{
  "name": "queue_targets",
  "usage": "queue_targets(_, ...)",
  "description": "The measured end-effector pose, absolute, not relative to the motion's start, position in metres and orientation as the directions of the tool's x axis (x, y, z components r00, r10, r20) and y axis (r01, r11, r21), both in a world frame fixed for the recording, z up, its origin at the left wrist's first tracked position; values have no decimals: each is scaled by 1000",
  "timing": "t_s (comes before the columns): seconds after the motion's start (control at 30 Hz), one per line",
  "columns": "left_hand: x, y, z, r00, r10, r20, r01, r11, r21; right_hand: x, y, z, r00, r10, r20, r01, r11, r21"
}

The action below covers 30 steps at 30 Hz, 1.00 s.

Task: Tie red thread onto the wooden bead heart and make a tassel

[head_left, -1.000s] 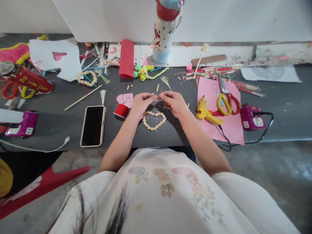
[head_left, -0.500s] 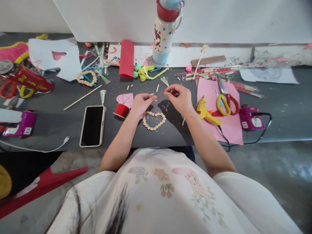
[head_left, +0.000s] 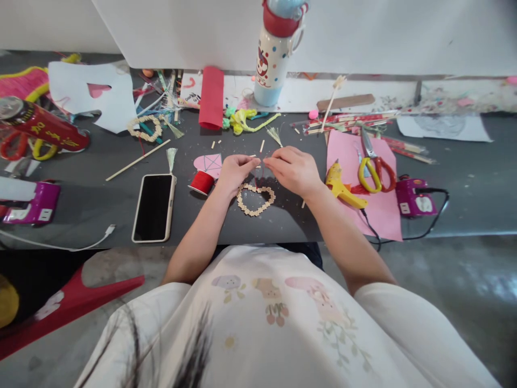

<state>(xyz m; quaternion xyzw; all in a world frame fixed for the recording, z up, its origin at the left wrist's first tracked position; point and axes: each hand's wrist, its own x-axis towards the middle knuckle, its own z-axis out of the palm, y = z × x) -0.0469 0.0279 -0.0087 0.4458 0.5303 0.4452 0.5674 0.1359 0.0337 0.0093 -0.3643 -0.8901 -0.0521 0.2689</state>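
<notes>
A heart-shaped ring of small pale wooden pieces point(head_left: 242, 203) lies on the dark table in front of me. Thin red thread point(head_left: 256, 182) runs up from its top notch toward my fingers. My left hand point(head_left: 236, 171) pinches the thread between thumb and forefinger, just above the heart. Close beside it on the right, my right hand point(head_left: 294, 170) is closed in a pinch on the thread too, its fingertips nearly meeting the left ones. A spool of red thread point(head_left: 201, 183) and a pink paper heart with drawn lines point(head_left: 209, 163) lie left of my left wrist.
A phone point(head_left: 154, 208) lies left of my forearm. To the right, a yellow glue gun point(head_left: 343, 189) and scissors point(head_left: 372, 167) rest on pink paper point(head_left: 379, 218). A water bottle point(head_left: 271, 64) stands behind. A red can point(head_left: 48, 128) lies at far left.
My right hand has moved left and slightly down, its fingers closing in beside the left fingertips. My left hand stays almost in place, and the heart ring has not moved noticeably.
</notes>
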Motion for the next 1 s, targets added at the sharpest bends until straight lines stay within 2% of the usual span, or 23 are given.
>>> queue_targets(0.2,-45,27,-5,65,977,-202,-24,204,979,135,38,11,-603,654,457,722,691,-36)
queue_targets(0.3,-45,26,-3,68,977,-201,0,202,979,137,41,10,-605,657,449,709,702,-72)
queue_targets(0.4,-46,26,-4,66,978,-200,10,200,980,138,45,7,-554,684,474,665,706,-242)
queue_targets(0.5,-47,26,-6,51,979,-198,7,198,980,138,48,7,-457,784,420,585,621,-521)
queue_targets(0.57,-47,26,-7,41,980,-194,19,194,981,137,50,7,-392,865,314,528,491,-693)
queue_targets(0.67,-47,27,-6,32,981,-194,32,193,981,137,52,8,-351,933,78,446,240,-862)
queue_targets(0.73,-47,27,-5,34,980,-194,29,193,981,137,52,6,-357,932,-67,374,77,-924)
queue_targets(0.8,-47,27,-5,36,980,-194,21,193,981,136,52,4,-353,927,-131,282,-28,-959)
queue_targets(1.0,-46,27,-6,26,983,-183,26,182,983,126,49,-9,-230,966,-120,78,-105,-991)
